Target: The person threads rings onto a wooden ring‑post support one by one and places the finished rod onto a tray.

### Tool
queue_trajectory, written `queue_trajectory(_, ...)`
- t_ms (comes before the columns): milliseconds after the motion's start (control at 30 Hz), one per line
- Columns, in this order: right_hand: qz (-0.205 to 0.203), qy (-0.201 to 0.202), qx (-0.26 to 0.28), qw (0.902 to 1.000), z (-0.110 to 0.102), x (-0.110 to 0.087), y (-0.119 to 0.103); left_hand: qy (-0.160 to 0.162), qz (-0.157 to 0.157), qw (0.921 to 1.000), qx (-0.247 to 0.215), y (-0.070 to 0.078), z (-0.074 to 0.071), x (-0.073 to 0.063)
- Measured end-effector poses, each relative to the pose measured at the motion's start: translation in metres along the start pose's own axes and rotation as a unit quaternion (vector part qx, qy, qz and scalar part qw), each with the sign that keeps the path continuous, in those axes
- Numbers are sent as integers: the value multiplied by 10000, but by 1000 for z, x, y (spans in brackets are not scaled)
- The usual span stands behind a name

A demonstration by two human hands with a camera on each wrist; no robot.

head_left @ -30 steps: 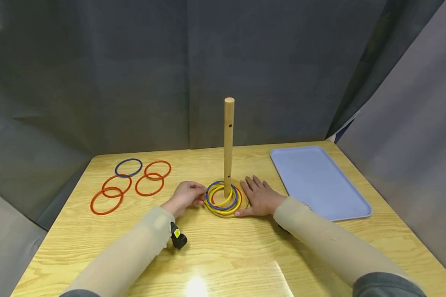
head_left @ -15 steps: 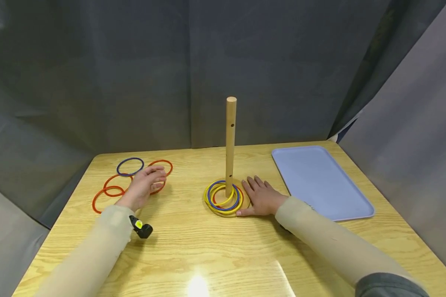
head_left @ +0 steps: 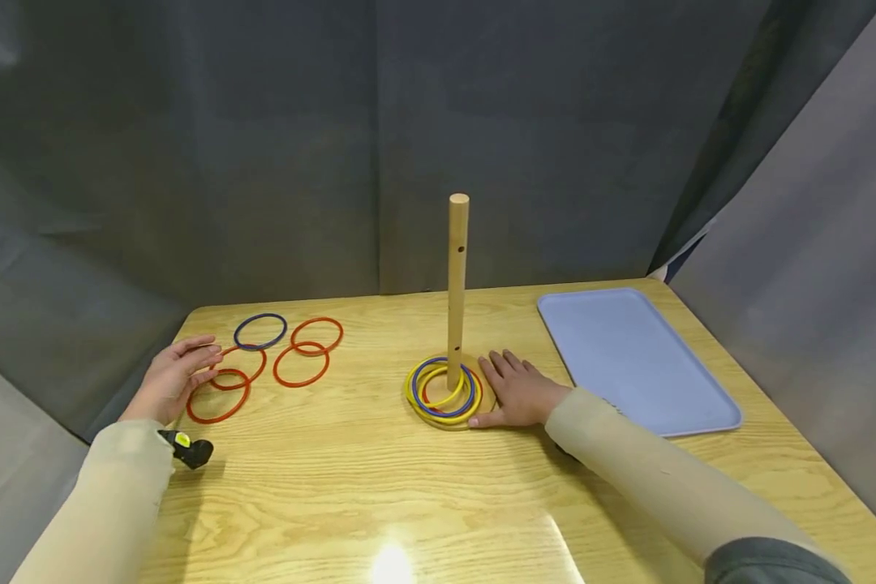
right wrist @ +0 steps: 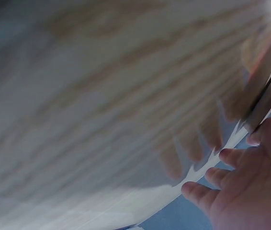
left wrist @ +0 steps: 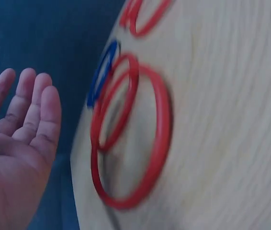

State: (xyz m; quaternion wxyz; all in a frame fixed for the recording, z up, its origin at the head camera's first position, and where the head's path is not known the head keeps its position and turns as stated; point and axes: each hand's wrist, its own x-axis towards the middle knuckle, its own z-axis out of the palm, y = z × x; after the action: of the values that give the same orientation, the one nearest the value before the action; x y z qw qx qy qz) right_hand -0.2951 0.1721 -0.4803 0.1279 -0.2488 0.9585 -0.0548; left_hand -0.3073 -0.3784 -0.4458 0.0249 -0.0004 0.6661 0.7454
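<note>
My left hand (head_left: pixel 169 383) is at the left side of the table, its fingers loosely bent beside two overlapping red rings. In the left wrist view, the palm faces the camera with nothing in it, and the nearer red ring (left wrist: pixel 163 120) lies to the right of the fingers. A blue ring (left wrist: pixel 96 85) lies behind that pair. My right hand (head_left: pixel 517 395) rests with spread fingers at the right edge of the round wooden base (head_left: pixel 488 399). From this base rises an upright wooden peg (head_left: pixel 457 284), with yellow, blue and red rings around its foot.
Two more overlapping red rings lie to the right of the blue one. A pale blue tray (head_left: pixel 635 357) lies on the right of the wooden table (head_left: pixel 321 487). Dark grey curtain (head_left: pixel 292 162) hangs behind the table, with lighter cloth at the sides.
My left hand has moved left from the rings at the peg's foot, over the right-hand red pair, to the far-left red rings. The right hand stays at the base.
</note>
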Motion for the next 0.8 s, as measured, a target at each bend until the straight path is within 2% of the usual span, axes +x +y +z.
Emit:
queue_trajectory(133, 2, 7, 6, 10000, 2, 2, 1, 452, -128, 9978, 463, -7, -17, -2)
queue_trajectory(267, 51, -22, 5, 10000, 4, 1, 3, 882, -342, 9912, 931, -16, -24, -4)
queue_trajectory(400, 91, -18, 9, 10000, 4, -2, 4, 1215, -574, 9792, 1523, -23, -24, -3)
queue_trajectory(567, 35, 28, 36, 10000, 3, -1, 3, 1377, -687, 9661, 2073, -32, -31, -1)
queue_trajectory(800, 34, 10, -53, 10000, 2, 2, 1, 1480, -598, 9342, 3191, -42, -36, 0)
